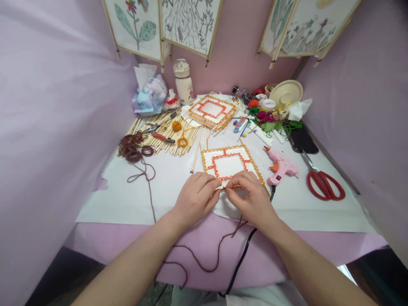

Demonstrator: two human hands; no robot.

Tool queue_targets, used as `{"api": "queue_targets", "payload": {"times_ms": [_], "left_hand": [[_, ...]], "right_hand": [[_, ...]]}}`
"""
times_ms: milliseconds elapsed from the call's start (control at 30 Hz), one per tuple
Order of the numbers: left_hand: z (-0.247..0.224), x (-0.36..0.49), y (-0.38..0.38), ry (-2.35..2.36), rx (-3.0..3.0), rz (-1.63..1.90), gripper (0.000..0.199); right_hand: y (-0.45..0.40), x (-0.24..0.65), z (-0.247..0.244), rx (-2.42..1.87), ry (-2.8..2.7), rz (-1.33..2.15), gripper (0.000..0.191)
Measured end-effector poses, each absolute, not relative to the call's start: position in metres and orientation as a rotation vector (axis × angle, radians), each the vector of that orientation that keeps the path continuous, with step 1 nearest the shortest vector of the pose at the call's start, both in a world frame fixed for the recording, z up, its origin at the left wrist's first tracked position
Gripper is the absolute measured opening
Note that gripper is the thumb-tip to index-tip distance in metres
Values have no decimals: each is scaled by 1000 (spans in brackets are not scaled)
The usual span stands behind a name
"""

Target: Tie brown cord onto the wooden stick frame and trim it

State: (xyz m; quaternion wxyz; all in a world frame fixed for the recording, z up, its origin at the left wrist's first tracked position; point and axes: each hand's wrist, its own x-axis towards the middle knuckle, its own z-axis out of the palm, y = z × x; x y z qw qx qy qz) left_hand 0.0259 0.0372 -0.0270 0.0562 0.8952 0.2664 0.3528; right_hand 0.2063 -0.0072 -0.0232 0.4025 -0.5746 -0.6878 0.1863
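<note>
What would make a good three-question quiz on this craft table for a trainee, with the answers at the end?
1. Multiple choice: what colour are the scissor handles? A, green; B, red; C, blue.
2. True or false: does the pink glue gun lie to the right of the nearer frame?
3. Fill the gap: the fingertips of the left hand and right hand come together at that frame's ____ edge, as the wearer sees it.

Key: 1, B; 2, true; 3, near.

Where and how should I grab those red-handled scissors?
Probably by the red handle loops, coming from your near side with the right hand, the closer one: they lie flat, loops toward you, blades pointing away.
</note>
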Motion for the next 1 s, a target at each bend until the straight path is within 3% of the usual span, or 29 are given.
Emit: {"api": "queue_targets", "payload": {"times_ms": [1000], "left_hand": [[-28,26,35,771,2928,1021,13]], "right_hand": [[-9,202,-23,-1501,-1775,405,9]]}}
